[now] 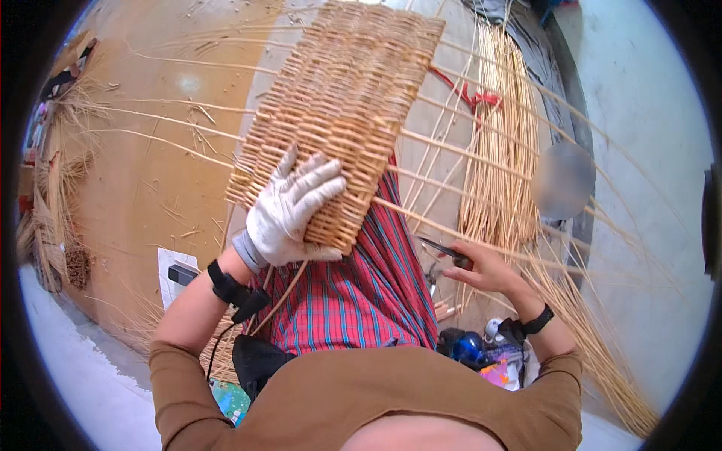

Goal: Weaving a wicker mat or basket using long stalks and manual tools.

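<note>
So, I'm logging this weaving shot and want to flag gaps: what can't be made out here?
Head view only:
- Flat woven wicker panel: its top edge is cut off by the picture's rim; the white-gloved left hand covers part of its lower edge.
- Dark metal tool: its handle is hidden inside the bare right hand, so its kind is unclear.
- Round grey blurred patch: unreadable.

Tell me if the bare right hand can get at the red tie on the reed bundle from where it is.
Probably yes. The right hand, gripping a dark tool, sits beside the reed bundle. The red tie lies farther up, with only loose stakes crossing, so a forward stretch seems needed.
</note>
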A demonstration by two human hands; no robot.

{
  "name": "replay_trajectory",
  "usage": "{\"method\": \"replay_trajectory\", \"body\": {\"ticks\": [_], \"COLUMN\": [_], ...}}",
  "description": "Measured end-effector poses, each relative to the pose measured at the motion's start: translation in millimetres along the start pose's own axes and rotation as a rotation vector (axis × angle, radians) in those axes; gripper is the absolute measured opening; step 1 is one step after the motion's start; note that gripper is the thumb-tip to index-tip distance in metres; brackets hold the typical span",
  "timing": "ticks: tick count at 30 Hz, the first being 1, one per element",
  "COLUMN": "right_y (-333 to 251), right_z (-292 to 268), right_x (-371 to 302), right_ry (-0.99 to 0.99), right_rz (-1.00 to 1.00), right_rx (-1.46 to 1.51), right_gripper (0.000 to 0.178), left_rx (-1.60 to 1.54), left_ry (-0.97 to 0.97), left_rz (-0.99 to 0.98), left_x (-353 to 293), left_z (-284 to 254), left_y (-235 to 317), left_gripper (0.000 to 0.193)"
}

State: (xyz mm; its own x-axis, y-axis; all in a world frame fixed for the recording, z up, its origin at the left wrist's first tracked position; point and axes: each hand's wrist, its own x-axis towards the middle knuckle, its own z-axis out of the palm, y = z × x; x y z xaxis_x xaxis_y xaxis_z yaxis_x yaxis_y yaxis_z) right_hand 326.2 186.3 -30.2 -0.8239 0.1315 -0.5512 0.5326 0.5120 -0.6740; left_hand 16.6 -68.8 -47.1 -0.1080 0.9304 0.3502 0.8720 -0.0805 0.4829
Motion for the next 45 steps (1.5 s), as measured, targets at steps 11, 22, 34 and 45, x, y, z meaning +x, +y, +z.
{"method": "replay_trajectory", "body": {"ticks": [11,22,34,45], "right_y": [-75,-65,-59,-88], "right_z": [56,54,63,1], "right_x": [-24,-16,0,3], "right_ry": [0.288,0.212,0.32,0.151], "right_rz": [-0.323,-0.221,-0.353,-0.292], "right_rx": [0.177,0.231,0.229,-0.471], "right_gripper": [0.056,0.053,0.053,0.045], "left_rx": [0.152,0.122,0.14,0.099], "left_ry": [-0.102,-0.144,-0.211,-0.207], "left_rz": [0.156,0.142,0.173,0.187], "left_x": [18,16,16,19], "left_z": [-8,-3,-3,8], "left_y": [-2,-4,-5,-13], "left_gripper": [0.098,0.101,0.105,0.102]}}
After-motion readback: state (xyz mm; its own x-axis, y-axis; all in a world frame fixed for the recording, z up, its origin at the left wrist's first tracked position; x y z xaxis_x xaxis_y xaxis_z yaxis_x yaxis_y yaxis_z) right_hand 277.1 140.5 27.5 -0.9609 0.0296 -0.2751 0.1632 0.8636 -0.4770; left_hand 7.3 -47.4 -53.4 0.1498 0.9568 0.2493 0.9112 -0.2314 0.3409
